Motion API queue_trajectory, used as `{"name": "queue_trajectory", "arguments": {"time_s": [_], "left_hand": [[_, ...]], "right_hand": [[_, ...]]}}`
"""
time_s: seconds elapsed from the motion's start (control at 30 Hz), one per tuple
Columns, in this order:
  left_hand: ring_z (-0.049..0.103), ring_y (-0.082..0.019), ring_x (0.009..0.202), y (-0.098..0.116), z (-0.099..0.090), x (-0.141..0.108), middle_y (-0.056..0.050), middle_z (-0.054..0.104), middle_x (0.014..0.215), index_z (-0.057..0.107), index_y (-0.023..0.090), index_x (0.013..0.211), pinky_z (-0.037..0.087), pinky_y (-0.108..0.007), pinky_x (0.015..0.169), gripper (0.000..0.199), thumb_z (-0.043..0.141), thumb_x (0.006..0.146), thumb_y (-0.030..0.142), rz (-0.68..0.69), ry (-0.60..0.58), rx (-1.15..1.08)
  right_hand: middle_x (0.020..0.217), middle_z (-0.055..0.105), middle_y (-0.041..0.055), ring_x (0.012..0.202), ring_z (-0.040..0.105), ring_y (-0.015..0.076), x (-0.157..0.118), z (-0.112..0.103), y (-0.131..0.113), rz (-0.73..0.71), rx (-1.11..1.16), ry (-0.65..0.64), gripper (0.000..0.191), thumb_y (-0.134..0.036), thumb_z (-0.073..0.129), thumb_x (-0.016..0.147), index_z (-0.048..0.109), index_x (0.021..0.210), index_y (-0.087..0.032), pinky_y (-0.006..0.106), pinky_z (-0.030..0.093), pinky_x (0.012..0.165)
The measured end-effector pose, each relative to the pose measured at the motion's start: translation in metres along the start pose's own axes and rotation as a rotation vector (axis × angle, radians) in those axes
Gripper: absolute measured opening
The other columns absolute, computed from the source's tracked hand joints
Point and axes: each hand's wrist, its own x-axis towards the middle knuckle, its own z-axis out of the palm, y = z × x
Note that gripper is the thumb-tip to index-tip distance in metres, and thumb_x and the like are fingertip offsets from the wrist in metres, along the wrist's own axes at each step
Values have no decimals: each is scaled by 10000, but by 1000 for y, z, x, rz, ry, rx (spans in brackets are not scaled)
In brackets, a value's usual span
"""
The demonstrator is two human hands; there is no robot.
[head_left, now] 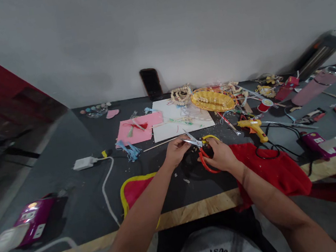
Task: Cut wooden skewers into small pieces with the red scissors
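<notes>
Above the dark tabletop, my right hand (221, 155) is closed around the handles of a pair of scissors (208, 152), one handle red and one yellow. The blades are parted and point up and left. My left hand (176, 151) is close to the blade tips, its fingers pinched together on something too small to make out. Just beyond the hands is a white board (164, 132) with green and pale strings on it. A pink sheet (123, 137) with a red tassel (141, 126) lies to its left, and a blue tassel (131, 151) is at its lower edge.
A red cloth (273, 174) lies by my right forearm, with a yellow glue gun (256, 128) behind it. A yellow basket (212, 100), a phone (151, 83) and a pink bottle (317, 86) stand further back. Purple devices (36, 219) and cables sit at both sides.
</notes>
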Motion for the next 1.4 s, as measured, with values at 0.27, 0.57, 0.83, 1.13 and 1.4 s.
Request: {"name": "queue_trajectory", "arguments": {"time_s": [0.27,0.57,0.83,1.13,1.4], "left_hand": [[583,-134,677,2,-2,0,-13,651,729,689,159,705,466,-251,661,229,786,652,360,35,-28,33],[576,-130,662,5,0,-1,-15,651,708,696,162,676,460,-248,647,214,806,618,337,19,-20,-3],[582,-134,658,1,-2,0,-19,664,710,702,160,668,459,-246,637,169,795,597,282,-15,-8,5],[596,-145,657,2,-3,0,-29,675,723,697,155,673,468,-254,633,205,799,585,309,-43,-8,25],[586,-138,657,5,-2,-1,-26,670,715,692,153,671,463,-249,635,253,811,597,364,-33,-11,35]], "right_hand": [[1132,618,168,1108,591,319,0,-2,-1,-14,-35,-17,714,-676,609,737,492,1193,-138,448,518,900],[1119,616,169,1107,581,323,0,-2,-2,-37,-38,-7,728,-685,609,732,495,1186,-128,452,517,904],[1133,610,179,1128,567,325,1,-4,-2,-54,-37,-28,712,-664,609,743,489,1194,-127,467,503,922],[1128,602,185,1137,553,333,1,-3,0,-67,-34,-15,741,-683,602,740,489,1196,-109,479,496,937],[1150,610,189,1133,566,327,1,1,3,-71,-24,-8,734,-649,618,754,497,1221,-96,481,479,969]]}}
